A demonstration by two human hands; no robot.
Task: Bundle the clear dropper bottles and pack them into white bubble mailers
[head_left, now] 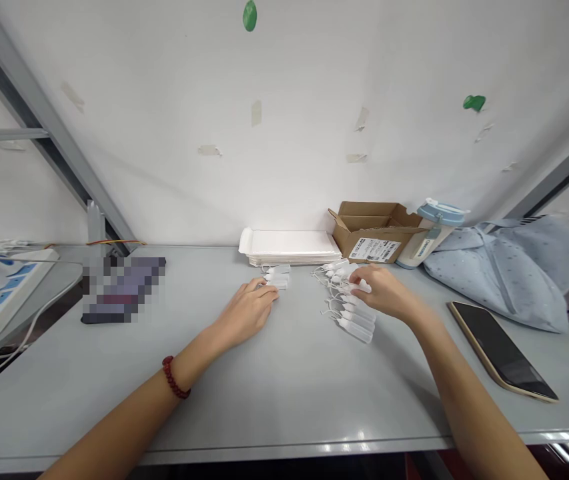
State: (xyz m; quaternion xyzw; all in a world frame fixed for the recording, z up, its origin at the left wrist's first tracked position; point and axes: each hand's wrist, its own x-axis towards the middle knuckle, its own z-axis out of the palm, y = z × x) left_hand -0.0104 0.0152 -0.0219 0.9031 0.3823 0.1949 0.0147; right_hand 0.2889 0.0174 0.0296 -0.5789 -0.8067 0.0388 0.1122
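My left hand (247, 312) lies low over the grey table, fingers stretched out, with their tips against the near edge of a short row of small translucent white bottles (278, 269). Thin white loops or strings stick out from the bottles' narrow ends. To the right, my right hand (381, 288) pinches one small bottle (363, 286) between thumb and fingers, just above a larger group of the same bottles (357, 327). These lie side by side in a slanting row, their loops pointing left. My right fingers hide part of that row.
Behind the bottles are a stack of flat white boxes (289, 245), an open cardboard box (371, 233) and a blue-lidded cup (429, 233). A pale blue cloth bag (504, 273) and a phone (501, 350) lie right. Far left is a power strip (1, 300).
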